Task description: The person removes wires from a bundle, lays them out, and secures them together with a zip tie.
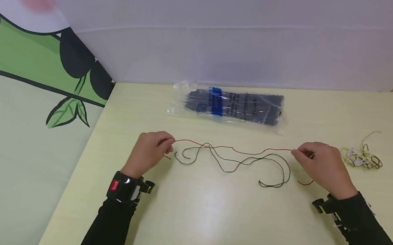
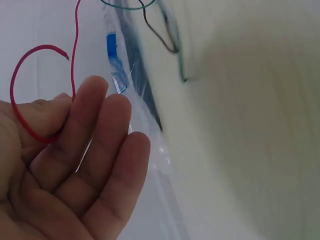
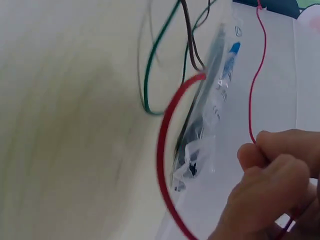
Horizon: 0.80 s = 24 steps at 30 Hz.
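A pale, wood-toned table point(image 1: 210, 227) with a smooth, slightly glossy top extends beneath both hands. Farther from the person than the left hand point(image 1: 149, 151) and the right hand point(image 1: 322, 166), and lying across the space between them, is a clear plastic bag point(image 1: 177, 103) of dark strips point(image 1: 260, 108) with a blue band point(image 1: 217, 101). Just right of the right hand sits a tangle of yellow and white string point(image 1: 362, 158), one loose end pointing away. Between the hands, dark cords point(image 1: 227, 171) spread in curves; whether they lie fully flat is unclear.
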{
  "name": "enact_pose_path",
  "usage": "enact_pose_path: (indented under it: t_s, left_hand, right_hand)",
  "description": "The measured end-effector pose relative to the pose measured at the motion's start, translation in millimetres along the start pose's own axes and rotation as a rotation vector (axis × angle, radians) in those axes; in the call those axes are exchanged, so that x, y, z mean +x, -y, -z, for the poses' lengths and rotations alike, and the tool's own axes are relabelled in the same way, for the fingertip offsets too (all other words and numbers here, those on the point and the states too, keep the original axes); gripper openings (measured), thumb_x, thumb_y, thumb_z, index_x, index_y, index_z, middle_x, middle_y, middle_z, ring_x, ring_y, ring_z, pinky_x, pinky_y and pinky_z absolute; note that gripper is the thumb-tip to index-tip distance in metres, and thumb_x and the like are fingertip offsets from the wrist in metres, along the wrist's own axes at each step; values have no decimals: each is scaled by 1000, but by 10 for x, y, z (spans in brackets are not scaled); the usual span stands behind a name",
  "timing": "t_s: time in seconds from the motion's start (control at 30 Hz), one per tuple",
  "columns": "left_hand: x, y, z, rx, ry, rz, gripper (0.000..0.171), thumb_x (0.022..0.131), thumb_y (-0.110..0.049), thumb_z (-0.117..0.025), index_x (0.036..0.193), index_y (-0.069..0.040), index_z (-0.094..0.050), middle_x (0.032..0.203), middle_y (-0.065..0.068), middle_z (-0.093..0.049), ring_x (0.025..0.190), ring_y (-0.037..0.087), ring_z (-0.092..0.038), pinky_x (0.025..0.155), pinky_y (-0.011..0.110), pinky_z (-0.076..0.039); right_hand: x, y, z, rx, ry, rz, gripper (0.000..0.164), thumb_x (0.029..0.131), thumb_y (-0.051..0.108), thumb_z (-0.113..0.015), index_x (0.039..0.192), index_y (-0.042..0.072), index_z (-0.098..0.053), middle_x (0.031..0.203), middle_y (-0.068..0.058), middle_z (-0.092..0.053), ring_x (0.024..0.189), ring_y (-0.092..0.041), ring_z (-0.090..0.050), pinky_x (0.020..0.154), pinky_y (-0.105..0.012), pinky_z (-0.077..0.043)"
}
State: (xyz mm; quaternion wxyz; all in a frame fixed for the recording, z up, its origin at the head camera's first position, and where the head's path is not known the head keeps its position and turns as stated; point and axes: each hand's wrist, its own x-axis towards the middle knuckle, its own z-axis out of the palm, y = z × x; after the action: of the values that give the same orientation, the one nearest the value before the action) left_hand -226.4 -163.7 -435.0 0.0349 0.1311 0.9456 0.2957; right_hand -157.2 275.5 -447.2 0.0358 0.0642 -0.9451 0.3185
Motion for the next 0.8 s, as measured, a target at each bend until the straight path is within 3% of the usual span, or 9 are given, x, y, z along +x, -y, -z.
enact_pose_path:
  t_s: [0.17, 0.3, 0.43, 0.6, 0.8]
  left_hand:
    - [2, -47, -272, 150, 32, -36, 13, 96, -18, -63, 96, -10, -72, 78, -1, -71, 65, 12, -58, 60, 25, -46]
    - [-1, -127, -386, 258, 122, -34, 8, 93, -15, -65, 90, -13, -72, 78, -2, -69, 63, 12, -54, 57, 24, -43]
    - [19, -192, -432, 314, 182, -22, 7, 91, -13, -66, 87, -12, -72, 75, -1, -65, 64, 14, -52, 55, 24, -40]
    - [66, -240, -439, 326, 201, -10, 11, 91, -16, -66, 97, -8, -70, 79, 2, -66, 68, 16, -55, 58, 27, -45]
    - [104, -303, -424, 356, 183, -46, 26, 91, -19, -65, 112, -3, -67, 91, 11, -66, 85, 25, -62, 73, 38, -53]
  right_hand:
    - [9, 42, -141, -6, 74, -2, 22, 96, 26, -63, 77, 18, -70, 68, 3, -61, 60, -10, -47, 59, -26, -37]
    - [5, 49, -203, 5, 141, -32, 18, 96, 26, -63, 83, 16, -72, 71, 2, -62, 61, -12, -47, 59, -26, -38]
    - [-1, 47, -230, 17, 217, -42, 21, 97, 30, -62, 85, 16, -71, 69, 2, -58, 62, -13, -46, 60, -27, -36]
    - [7, 56, -223, 11, 235, -35, 26, 98, 37, -59, 85, 17, -72, 69, 3, -58, 68, -16, -45, 63, -29, -35]
    - [-20, 90, -177, 39, 239, -10, 32, 98, 42, -56, 108, 14, -69, 100, -3, -66, 93, -20, -55, 79, -37, -44]
